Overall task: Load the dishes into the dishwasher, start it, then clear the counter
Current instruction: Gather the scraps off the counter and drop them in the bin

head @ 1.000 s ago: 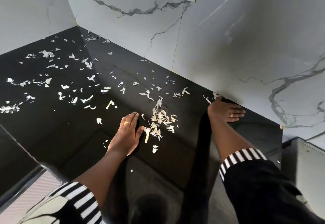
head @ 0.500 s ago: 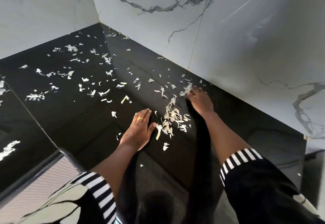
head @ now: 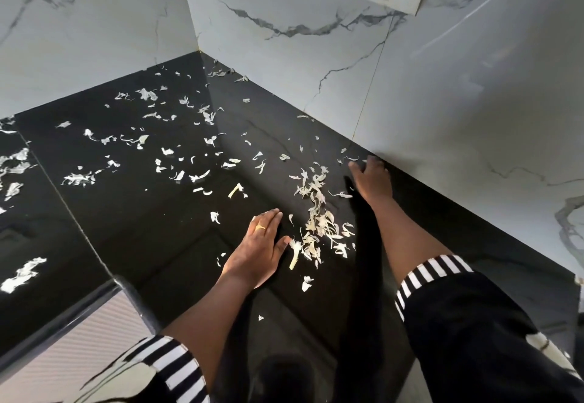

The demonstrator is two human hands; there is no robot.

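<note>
The left hand (head: 257,249) lies flat, open, on the desk (head: 151,244) beside the peelings heap (head: 319,225). The right hand (head: 372,178), fingers spread, rests beyond it.

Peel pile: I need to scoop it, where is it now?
In the head view, the peel pile lies on the black counter between the left hand and the right hand.

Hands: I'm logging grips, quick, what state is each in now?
Left hand: open, flat on the counter beside the scraps.
Right hand: open, touching the counter by the wall.
</note>
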